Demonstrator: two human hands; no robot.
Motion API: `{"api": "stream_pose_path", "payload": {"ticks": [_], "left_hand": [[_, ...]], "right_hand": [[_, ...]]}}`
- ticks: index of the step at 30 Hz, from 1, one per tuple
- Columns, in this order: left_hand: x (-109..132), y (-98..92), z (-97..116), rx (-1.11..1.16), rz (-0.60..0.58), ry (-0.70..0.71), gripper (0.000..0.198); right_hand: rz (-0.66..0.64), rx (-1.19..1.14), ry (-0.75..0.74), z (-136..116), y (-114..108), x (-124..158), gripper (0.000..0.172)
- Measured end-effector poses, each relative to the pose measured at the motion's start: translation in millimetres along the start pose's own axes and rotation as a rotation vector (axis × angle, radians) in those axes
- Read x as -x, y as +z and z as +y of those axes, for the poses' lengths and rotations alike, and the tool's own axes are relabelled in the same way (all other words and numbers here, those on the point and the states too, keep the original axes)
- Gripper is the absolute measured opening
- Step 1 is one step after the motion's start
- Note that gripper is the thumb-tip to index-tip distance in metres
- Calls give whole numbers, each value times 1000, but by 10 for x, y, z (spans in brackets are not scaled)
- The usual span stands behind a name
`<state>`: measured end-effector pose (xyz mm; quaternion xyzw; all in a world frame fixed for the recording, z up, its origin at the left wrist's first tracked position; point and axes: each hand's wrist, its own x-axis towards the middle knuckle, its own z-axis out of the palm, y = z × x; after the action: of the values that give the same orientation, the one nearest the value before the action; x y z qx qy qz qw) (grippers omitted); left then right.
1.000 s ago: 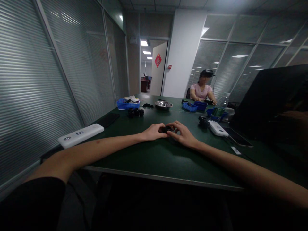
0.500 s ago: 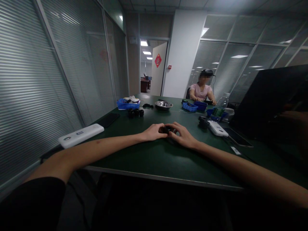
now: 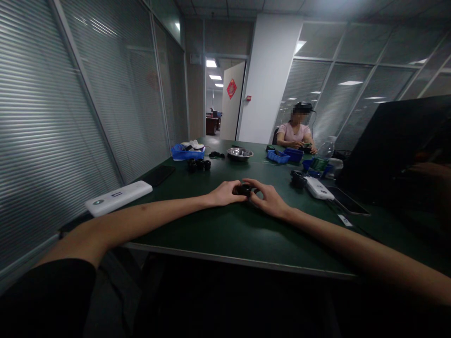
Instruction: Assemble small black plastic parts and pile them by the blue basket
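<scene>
A small black rounded object (image 3: 244, 189) lies between my two hands, just above the green table (image 3: 218, 234). My left hand (image 3: 226, 194) is wrapped round its left side, thumb in front. On the other side, my right hand (image 3: 268, 199) curls its fingers and thumb about the object's right end. Something clear or pale shows under the right palm, too small to make out. Several similar black round pieces (image 3: 199, 165) stand farther back on the left.
A steel bowl (image 3: 240, 154) and a blue basket (image 3: 188, 152) stand at the back. On the right are a white power bank (image 3: 319, 188), a phone (image 3: 348, 201), a plastic bottle (image 3: 324, 152) and a dark screen (image 3: 394, 150). Another person (image 3: 295, 134) sits across the table.
My right fingers have shifted slightly on the black object, showing more of it. My left hand has stayed in place. The person across has raised one hand.
</scene>
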<state>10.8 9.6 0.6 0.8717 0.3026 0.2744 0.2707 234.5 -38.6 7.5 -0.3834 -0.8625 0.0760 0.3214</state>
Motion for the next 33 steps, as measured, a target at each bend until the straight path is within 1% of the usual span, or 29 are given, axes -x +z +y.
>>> {"api": "stream_pose_path", "payload": {"ticks": [8, 11, 15, 22, 25, 29, 33], "left_hand": [[12, -9, -6, 22, -6, 21, 50], [19, -15, 12, 10, -8, 19, 52], [22, -16, 39, -5, -15, 20, 54], [7, -8, 3, -6, -10, 26, 58], [5, -4, -5, -5, -13, 24, 58], [-3, 4, -18, -2, -12, 29, 53], [-6, -4, -8, -26, -9, -6, 45]], "right_hand": [[-22, 12, -31, -52, -24, 11, 48], [-25, 5, -48, -45, -22, 7, 50], [-14, -10, -33, -25, -12, -5, 55], [-19, -14, -38, 6, -19, -1, 57], [-26, -2, -39, 6, -19, -1, 54], [-16, 10, -12, -30, -7, -11, 42], [-28, 27, 18, -83, -9, -19, 42]]}}
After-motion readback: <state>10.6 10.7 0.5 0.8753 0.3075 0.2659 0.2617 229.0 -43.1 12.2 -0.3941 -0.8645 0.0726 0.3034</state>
